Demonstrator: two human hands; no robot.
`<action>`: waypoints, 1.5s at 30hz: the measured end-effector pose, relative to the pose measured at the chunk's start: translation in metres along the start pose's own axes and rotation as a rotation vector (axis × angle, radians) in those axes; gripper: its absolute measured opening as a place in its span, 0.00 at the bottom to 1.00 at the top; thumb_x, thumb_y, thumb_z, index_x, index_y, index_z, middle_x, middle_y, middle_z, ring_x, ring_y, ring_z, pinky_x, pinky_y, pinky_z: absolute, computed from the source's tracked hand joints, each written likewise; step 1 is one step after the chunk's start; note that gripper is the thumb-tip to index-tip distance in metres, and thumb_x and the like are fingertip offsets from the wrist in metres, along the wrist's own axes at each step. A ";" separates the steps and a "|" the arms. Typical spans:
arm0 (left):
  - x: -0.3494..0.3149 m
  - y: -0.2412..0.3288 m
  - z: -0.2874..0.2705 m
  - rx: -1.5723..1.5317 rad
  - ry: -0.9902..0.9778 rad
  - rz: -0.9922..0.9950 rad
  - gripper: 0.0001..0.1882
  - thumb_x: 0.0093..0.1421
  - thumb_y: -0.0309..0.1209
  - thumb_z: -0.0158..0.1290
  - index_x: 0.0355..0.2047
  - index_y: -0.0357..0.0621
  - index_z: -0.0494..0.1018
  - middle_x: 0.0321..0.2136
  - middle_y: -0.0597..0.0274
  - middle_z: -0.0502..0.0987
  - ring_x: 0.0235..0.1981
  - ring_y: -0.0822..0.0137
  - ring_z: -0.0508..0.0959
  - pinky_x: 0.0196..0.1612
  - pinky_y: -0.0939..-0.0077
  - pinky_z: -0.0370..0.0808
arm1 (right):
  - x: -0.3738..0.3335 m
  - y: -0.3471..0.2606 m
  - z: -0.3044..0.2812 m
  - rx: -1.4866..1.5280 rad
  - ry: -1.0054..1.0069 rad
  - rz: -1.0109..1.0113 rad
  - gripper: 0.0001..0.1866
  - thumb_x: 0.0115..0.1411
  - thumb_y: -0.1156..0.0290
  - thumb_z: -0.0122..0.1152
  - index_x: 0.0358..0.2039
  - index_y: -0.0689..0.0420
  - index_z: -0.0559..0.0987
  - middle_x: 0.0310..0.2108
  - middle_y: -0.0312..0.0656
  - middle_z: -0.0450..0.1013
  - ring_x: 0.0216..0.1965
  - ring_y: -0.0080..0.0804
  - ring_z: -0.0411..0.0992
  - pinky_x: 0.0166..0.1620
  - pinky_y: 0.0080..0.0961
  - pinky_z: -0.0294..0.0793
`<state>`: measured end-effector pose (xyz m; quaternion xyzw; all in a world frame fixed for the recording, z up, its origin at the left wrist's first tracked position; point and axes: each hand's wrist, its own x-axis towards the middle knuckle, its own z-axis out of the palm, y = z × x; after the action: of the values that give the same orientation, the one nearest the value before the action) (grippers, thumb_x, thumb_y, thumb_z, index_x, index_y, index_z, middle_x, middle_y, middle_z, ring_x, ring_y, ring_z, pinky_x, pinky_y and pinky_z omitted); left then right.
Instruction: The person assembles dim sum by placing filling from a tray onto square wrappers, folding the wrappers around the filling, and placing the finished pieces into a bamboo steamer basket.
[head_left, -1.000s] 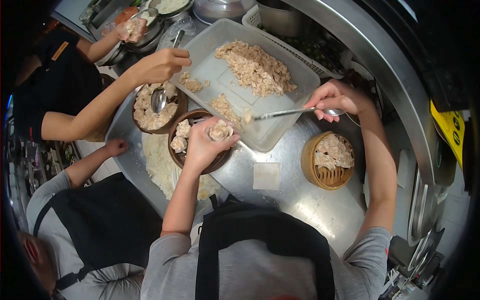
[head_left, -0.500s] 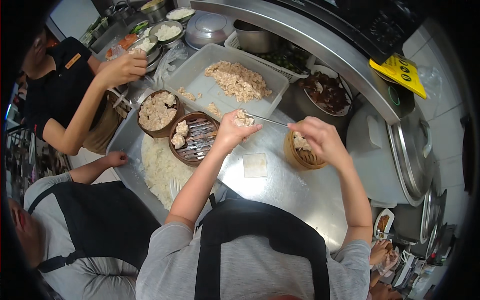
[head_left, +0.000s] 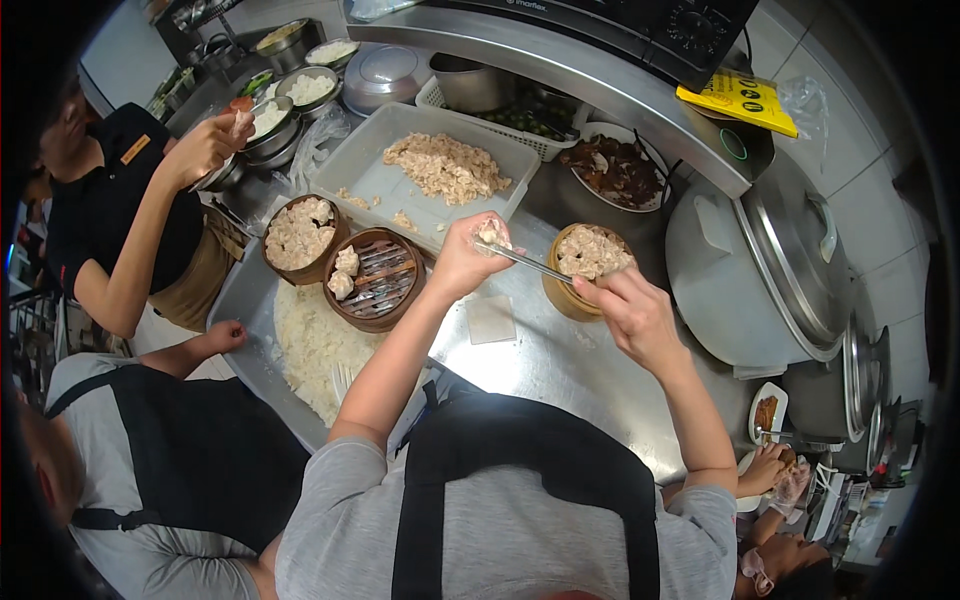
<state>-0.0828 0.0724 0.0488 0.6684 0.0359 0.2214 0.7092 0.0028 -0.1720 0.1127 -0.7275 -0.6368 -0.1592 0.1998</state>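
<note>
- Silver stainless-steel table (head_left: 590,400): carries the work items in front of the person.
- Large grey metal pot (head_left: 710,320) with a silver lid: located right of the work area.
- Deep grey rectangular tray (head_left: 245,300): located left of the left forearm; contains pale shredded food (head_left: 310,340).
- Translucent rectangular plastic tub (head_left: 355,165): located beyond the left hand; contains a mound of light-brown minced filling (head_left: 445,168), with small loose clumps toward its left side.
- Dark-brown round slatted steamer (head_left: 385,320): located left of the left hand; holds two pale dumplings (head_left: 347,261) side by side at its left edge, other slats exposed.
- Dark-brown round steamer (head_left: 318,272): located just beside the slatted unit, on its far left; packed with pale filled dumplings.
- Light-tan round bamboo steamer (head_left: 570,300): located just beyond the right hand; holds pale filled dumplings.
- Left hand (head_left: 470,262): fingers curled around one dumpling, opening upward, above the table near the tub.
- Right hand (head_left: 630,315): closed on the handle of the slim silver metal utensil (head_left: 540,265); utensil tip is at the top of the held dumpling.
- Off-white square wrapper (head_left: 491,319): lies flat on the table, below the left hand in view.
- Small pale open-topped dumpling (head_left: 495,235): seated within the left hand, partly hidden by the fingers and utensil.
</note>
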 end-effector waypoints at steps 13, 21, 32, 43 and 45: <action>-0.004 0.006 0.013 0.068 -0.116 -0.069 0.12 0.46 0.25 0.65 0.24 0.42 0.70 0.20 0.74 0.70 0.24 0.83 0.68 0.28 0.86 0.66 | -0.026 -0.002 -0.009 -0.051 0.067 0.012 0.26 0.41 0.87 0.54 0.43 0.55 0.79 0.25 0.40 0.67 0.26 0.35 0.66 0.28 0.29 0.66; -0.003 0.036 0.016 0.081 -0.175 -0.195 0.13 0.47 0.28 0.66 0.30 0.42 0.73 0.23 0.73 0.73 0.25 0.82 0.71 0.24 0.86 0.69 | -0.042 0.010 -0.013 0.333 0.126 0.289 0.25 0.48 0.86 0.53 0.47 0.53 0.78 0.24 0.40 0.67 0.28 0.35 0.67 0.31 0.30 0.68; -0.006 0.022 0.010 -0.083 -0.300 -0.267 0.10 0.49 0.24 0.61 0.25 0.44 0.68 0.17 0.71 0.71 0.14 0.83 0.64 0.14 0.86 0.58 | -0.030 -0.004 -0.020 -0.048 0.050 0.065 0.26 0.45 0.82 0.57 0.47 0.49 0.79 0.25 0.36 0.67 0.27 0.33 0.67 0.29 0.30 0.69; -0.009 0.008 0.012 0.033 -0.182 0.036 0.11 0.48 0.24 0.63 0.25 0.43 0.69 0.21 0.74 0.70 0.23 0.84 0.67 0.25 0.86 0.64 | -0.038 0.004 -0.036 0.118 0.040 0.084 0.27 0.41 0.86 0.54 0.44 0.53 0.80 0.23 0.38 0.67 0.25 0.34 0.66 0.27 0.28 0.67; -0.010 0.021 0.014 -0.008 -0.143 0.011 0.11 0.48 0.25 0.63 0.26 0.42 0.70 0.22 0.74 0.71 0.25 0.83 0.68 0.29 0.85 0.67 | -0.043 0.008 -0.033 0.230 0.065 0.176 0.25 0.44 0.84 0.55 0.45 0.52 0.80 0.24 0.40 0.67 0.27 0.35 0.66 0.29 0.30 0.67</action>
<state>-0.0929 0.0561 0.0682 0.6798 -0.0196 0.1770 0.7115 0.0053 -0.2261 0.1204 -0.7474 -0.5777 -0.0903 0.3156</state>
